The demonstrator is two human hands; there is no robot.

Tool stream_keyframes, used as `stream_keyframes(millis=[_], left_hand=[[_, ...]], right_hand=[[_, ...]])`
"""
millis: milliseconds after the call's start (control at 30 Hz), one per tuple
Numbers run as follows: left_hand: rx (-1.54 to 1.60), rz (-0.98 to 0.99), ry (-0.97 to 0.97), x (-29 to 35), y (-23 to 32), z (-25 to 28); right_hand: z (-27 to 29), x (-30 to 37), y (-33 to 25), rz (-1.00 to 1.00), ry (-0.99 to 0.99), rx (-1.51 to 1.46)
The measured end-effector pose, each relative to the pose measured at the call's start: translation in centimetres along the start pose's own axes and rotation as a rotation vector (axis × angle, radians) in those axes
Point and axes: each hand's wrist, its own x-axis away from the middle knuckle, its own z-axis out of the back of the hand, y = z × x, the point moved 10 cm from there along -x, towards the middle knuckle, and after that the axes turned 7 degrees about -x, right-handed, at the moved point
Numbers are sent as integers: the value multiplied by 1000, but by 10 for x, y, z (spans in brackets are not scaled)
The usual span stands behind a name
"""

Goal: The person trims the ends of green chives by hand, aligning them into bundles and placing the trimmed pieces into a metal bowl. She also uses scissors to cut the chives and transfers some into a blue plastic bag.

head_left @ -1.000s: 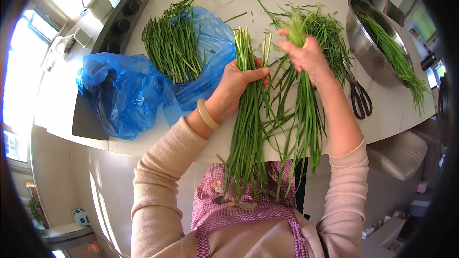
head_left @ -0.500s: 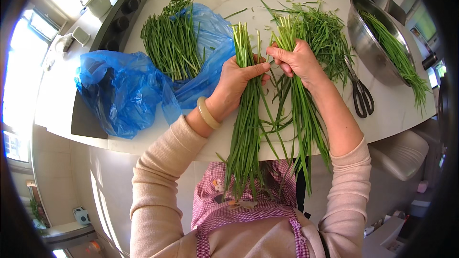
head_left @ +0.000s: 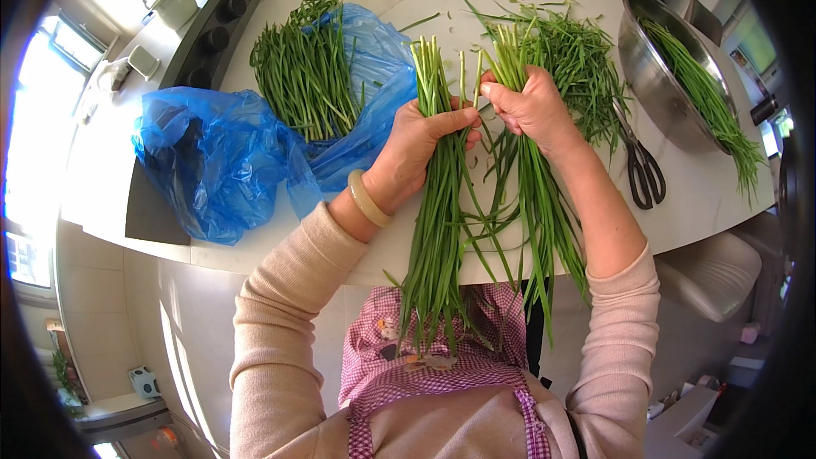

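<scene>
Nearest us is a checked pink apron [head_left: 425,348]. Beyond it, two bare hands work close together over a white table [head_left: 680,195]. The left hand [head_left: 427,132], a pale bangle [head_left: 365,200] at its wrist, is wrapped around a bundle of long green leaves [head_left: 432,221], pale ends up, tips hanging past the table edge. The right hand [head_left: 533,110] grasps a second bundle [head_left: 544,191] just beside it; we cannot tell which fingers pinch the thin stalks between. Farther off, we find black-handled scissors [head_left: 643,174] and a steel bowl [head_left: 659,89] of leaves at right, a crumpled blue bag [head_left: 225,170] at left, and loose greens [head_left: 585,59] behind the right hand.
</scene>
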Motion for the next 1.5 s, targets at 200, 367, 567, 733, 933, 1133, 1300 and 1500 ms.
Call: stream_keyframes(millis=[200, 367, 567, 733, 933, 1133, 1300, 1500], left_hand=[[46, -50, 33, -2, 1, 4], [10, -32, 34, 1, 4, 0], [-17, -23, -3, 1, 2, -2], [-5, -29, -33, 1, 2, -4], [-22, -5, -54, 0, 0, -5], [-30, -13, -14, 1, 2, -4], [-7, -22, -31, 0, 2, -3], [-7, -7, -30, 2, 2, -3]], right_hand=[[-4, -2, -4, 3, -23, 55], [-6, -2, -2, 61, -49, 54], [-4, -2, -3, 113, -46, 61], [4, -4, -9, 218, 34, 197], [46, -11, -11, 280, 261, 147], [50, -8, -10, -52, 207, 127], [7, -6, 0, -24, -63, 2], [13, -6, -1, 20, 44, 18]])
